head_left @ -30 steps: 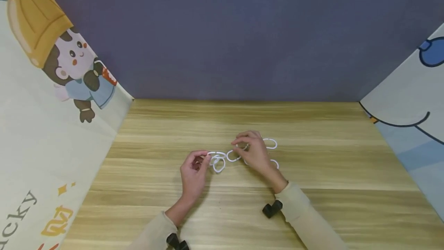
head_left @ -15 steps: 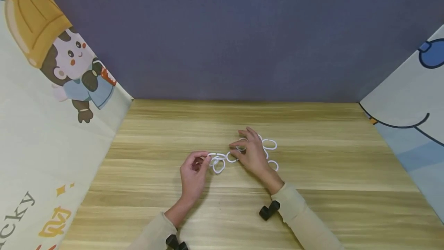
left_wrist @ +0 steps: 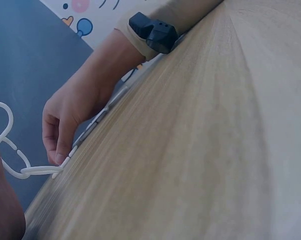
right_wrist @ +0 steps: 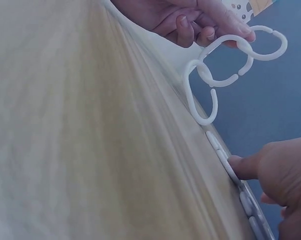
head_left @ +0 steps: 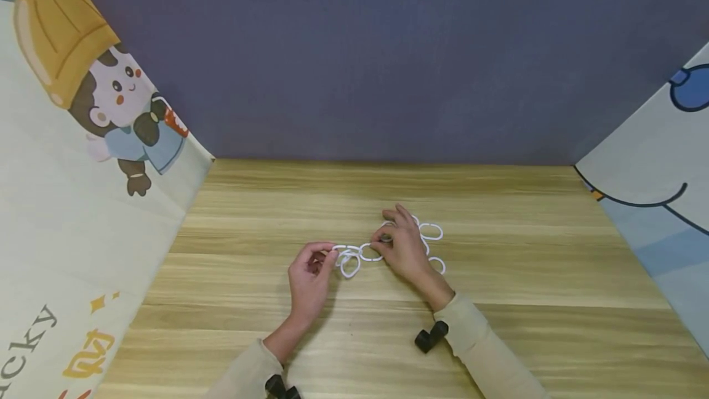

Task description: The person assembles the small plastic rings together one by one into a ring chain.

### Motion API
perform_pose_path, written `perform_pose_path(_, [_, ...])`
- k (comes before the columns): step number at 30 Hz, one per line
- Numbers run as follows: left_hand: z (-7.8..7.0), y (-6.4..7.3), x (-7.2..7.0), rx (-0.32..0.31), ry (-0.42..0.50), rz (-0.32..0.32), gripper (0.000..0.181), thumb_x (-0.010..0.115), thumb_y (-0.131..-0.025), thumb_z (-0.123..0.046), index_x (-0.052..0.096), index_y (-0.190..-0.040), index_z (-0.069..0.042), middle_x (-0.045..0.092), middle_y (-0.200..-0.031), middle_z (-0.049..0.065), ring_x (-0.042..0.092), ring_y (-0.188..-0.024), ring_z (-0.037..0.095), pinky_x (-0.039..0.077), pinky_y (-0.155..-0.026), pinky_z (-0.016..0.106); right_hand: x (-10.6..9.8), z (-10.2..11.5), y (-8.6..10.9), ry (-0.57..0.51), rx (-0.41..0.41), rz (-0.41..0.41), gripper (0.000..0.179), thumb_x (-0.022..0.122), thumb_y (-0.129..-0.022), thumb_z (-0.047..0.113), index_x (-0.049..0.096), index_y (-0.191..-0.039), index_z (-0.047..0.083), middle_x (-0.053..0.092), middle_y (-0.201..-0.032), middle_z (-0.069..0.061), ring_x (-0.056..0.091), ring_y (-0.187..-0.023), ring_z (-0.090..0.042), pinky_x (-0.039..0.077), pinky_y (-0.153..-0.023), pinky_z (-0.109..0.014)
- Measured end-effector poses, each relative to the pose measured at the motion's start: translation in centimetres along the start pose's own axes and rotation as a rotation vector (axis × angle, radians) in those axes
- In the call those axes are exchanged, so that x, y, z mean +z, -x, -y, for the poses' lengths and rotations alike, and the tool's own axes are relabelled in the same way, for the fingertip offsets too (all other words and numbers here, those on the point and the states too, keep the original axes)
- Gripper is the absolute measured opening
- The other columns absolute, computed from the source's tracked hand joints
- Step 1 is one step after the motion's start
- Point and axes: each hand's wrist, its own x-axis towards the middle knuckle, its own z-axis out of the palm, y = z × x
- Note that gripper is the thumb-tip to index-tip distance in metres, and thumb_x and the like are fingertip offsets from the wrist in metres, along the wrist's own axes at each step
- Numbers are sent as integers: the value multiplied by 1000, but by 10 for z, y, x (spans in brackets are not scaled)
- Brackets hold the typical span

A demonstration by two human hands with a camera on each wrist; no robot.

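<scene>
Nearest, two cream sleeves [head_left: 487,350] reach in over a pale wood-grain worktop [head_left: 354,337], a small black device [head_left: 431,336] at each wrist. Just beyond, the left hand [head_left: 309,276], thumb and forefinger together, pinches a short chain of white, plastic-looking oval links [right_wrist: 223,82], three of them interlocked and hanging from the fingertips, each with a narrow gap in its loop. Beside the chain's lower end, a single white oval link [head_left: 370,260] lies flat on the worktop; whether it is threaded into the chain cannot be told. The right hand [head_left: 407,250] has its thumb and forefinger clamped on that link's edge, its other fingers stretched forward. More white links lie about this hand, some partly covered by it; to its right are a rounded white link [head_left: 444,265] and, a little farther off, an elongated white link [head_left: 442,231]. At the back stands a plain dark blue-grey panel [head_left: 388,60], flanked by a white left panel [head_left: 44,202] with a cartoon figure in a yellow hat [head_left: 119,97] and a pale right panel [head_left: 653,153] with black-outlined drawing.
</scene>
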Motion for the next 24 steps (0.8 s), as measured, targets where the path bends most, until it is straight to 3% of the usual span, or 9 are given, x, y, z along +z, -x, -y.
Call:
perform_pose_path(8, [1,1,-1,6,1,2,12,80,-94,10,76,-104,6,74,-95,-3,61,-75,4,48,-60,13,1,2,1,-4,66,3,15,94,-87,8,79,-86,11,69,-143,-24,41,-155,-51,26,-129,-69])
perform_pose_path(12, [1,1,-1,8,0,0,11,80,-94,10,77,-104,6,73,-95,-4,61,-75,4,48,-59,13,-1,5,0,-27,82,-40,13,90,-91,10,77,-90,9,74,-131,-21,53,-140,-47,34,-122,-65])
perform_pose_path(15, [1,1,-1,8,0,-2,11,80,-94,10,77,-104,6,73,-95,-4,61,-75,4,48,-59,13,-6,10,0,-67,104,-63,10,87,-95,9,77,-95,7,77,-108,-15,63,-112,-38,47,-105,-53])
perform_pose_path(18, [1,1,-1,8,0,-3,11,80,-94,10,77,-104,6,73,-95,-4,61,-75,4,48,-59,13,-11,16,0,-127,149,-63,8,84,-98,8,76,-98,7,71,-88,-7,60,-85,-24,50,-82,-37])
perform_pose_path(21, [0,0,-2,4,6,-5,11,80,-94,10,76,-104,6,73,-95,-5,61,-75,4,48,-59,13,-15,19,2,-198,192,-63,7,84,-98,7,77,-99,7,68,-82,-3,54,-73,-15,44,-66,-27])
perform_pose_path(24, [0,0,-2,3,9,-6,11,80,-94,10,76,-104,6,73,-95,-6,61,-75,4,47,-59,13,-19,20,4,-276,208,-84,7,85,-97,4,80,-102,5,74,-84,-5,54,-70,-11,43,-62,-22])
